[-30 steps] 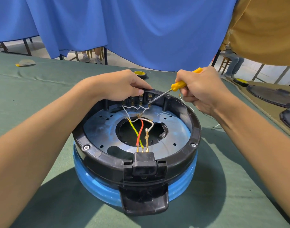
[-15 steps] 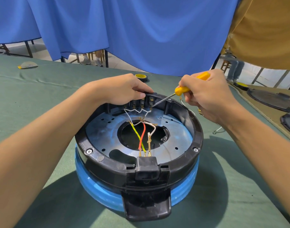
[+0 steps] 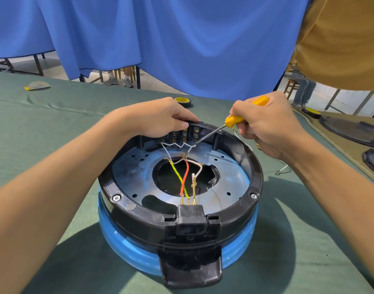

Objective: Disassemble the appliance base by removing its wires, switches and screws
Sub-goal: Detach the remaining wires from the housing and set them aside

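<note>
The appliance base (image 3: 139, 221) sits on the green tabletop (image 3: 54, 128), its far rim partly hidden under the left hand (image 3: 158, 122), which grips that rim above the switches (image 3: 195, 133). The right hand (image 3: 266, 122) clasps one yellow screwdriver (image 3: 235, 120), whose tip reaches the switches, though the exact contact is unclear. Three wires (image 3: 185, 177) reach the base's near socket (image 3: 190, 219), and two screws (image 3: 116, 197) show on its rim.

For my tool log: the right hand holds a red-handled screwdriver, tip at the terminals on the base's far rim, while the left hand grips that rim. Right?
No: the head view shows the screwdriver has a yellow handle, not red. Otherwise the right hand holds it, tip at the terminals on the far rim of the base, while the left hand grips that rim.
</note>
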Demonstrator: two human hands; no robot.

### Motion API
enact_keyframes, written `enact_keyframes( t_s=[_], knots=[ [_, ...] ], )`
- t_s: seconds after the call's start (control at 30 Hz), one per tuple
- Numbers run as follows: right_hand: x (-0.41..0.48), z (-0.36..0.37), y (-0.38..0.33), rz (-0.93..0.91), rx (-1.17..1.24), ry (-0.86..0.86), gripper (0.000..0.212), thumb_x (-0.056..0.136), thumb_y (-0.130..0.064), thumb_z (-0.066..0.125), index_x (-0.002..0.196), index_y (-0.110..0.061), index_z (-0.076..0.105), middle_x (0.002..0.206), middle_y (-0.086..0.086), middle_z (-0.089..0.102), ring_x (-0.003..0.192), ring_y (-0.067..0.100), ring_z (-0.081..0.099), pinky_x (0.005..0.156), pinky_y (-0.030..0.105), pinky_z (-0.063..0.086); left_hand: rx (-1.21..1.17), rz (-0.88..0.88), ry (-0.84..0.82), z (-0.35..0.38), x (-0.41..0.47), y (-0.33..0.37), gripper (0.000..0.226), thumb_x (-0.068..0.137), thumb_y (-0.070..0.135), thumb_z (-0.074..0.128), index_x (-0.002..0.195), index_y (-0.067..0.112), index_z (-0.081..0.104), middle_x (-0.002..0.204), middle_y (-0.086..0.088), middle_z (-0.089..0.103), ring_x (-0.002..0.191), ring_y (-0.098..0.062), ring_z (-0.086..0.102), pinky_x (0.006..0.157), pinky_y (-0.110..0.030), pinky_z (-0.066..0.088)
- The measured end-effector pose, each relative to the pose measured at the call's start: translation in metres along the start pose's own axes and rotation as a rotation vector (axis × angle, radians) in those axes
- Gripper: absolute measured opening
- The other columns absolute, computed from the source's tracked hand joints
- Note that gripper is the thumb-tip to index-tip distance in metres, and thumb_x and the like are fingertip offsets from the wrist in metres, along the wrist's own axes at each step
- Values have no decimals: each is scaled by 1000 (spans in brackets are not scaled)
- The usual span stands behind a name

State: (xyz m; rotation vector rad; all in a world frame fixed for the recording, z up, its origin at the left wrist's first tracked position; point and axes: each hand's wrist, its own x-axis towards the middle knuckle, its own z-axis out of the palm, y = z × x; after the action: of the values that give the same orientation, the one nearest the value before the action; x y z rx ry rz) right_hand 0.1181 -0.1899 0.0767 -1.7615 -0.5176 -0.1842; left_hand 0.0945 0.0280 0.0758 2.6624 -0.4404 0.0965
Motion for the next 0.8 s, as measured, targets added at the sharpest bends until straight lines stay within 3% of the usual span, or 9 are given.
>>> enact_keyframes(
  t_s=[0.13, 0.2, 0.33, 0.43, 0.5, 0.63, 0.8],
  knots=[
    [-2, 1, 0, 2, 21, 18, 24, 80, 0, 58, 62, 16, 60, 58, 29, 58, 41, 21, 42, 48, 27, 32, 7, -2, 7, 0, 0, 0, 33, 101, 13, 49, 131, 21, 61, 55, 46, 48, 59, 27, 47, 61, 6, 33],
    [-2, 0, 1, -13, 3, 17, 24, 80, -1, 59, 63, 16, 62, 55, 26, 57, 41, 21, 42, 48, 28, 32, 8, -3, 3, 0, 0, 0, 33, 101, 14, 49, 130, 22, 62, 58, 45, 51, 61, 26, 48, 62, 5, 33],
    [-3, -3, 0, -69, -49, -40, 26, 78, -6, 60, 62, 13, 63, 53, 26, 55, 46, 25, 42, 47, 28, 34, 2, -7, -1, 0, -1, 0, 34, 101, 16, 49, 130, 26, 62, 80, 38, 57, 68, 25, 50, 62, 5, 33],
    [-4, -3, -2, -100, -93, -60, 27, 76, -10, 61, 57, 10, 62, 54, 30, 53, 48, 28, 41, 49, 32, 33, 5, -2, 0, 0, -1, 1, 33, 101, 13, 48, 129, 22, 62, 58, 43, 53, 60, 24, 48, 59, 5, 32],
    [-6, -3, -3, -101, -124, -91, 27, 75, -10, 61, 55, 8, 61, 50, 27, 53, 44, 25, 41, 48, 29, 33, 3, -2, 2, 0, -1, 1, 33, 101, 14, 48, 129, 23, 63, 59, 43, 53, 61, 23, 49, 59, 4, 33],
    [-10, 0, -4, -117, -144, -118, 28, 75, -8, 60, 49, 1, 60, 41, 8, 53, 35, 12, 41, 40, 17, 33, 4, -3, -11, 0, -1, 1, 34, 101, 16, 48, 129, 28, 62, 87, 38, 55, 73, 27, 50, 64, 6, 32],
    [-9, -4, -10, -101, -121, -110, 28, 79, -4, 59, 52, 5, 61, 43, 13, 53, 36, 15, 35, 40, 19, 29, 3, -7, -8, 0, -1, 0, 33, 101, 17, 48, 127, 30, 63, 78, 38, 59, 71, 25, 51, 63, 5, 33]
  ],
)
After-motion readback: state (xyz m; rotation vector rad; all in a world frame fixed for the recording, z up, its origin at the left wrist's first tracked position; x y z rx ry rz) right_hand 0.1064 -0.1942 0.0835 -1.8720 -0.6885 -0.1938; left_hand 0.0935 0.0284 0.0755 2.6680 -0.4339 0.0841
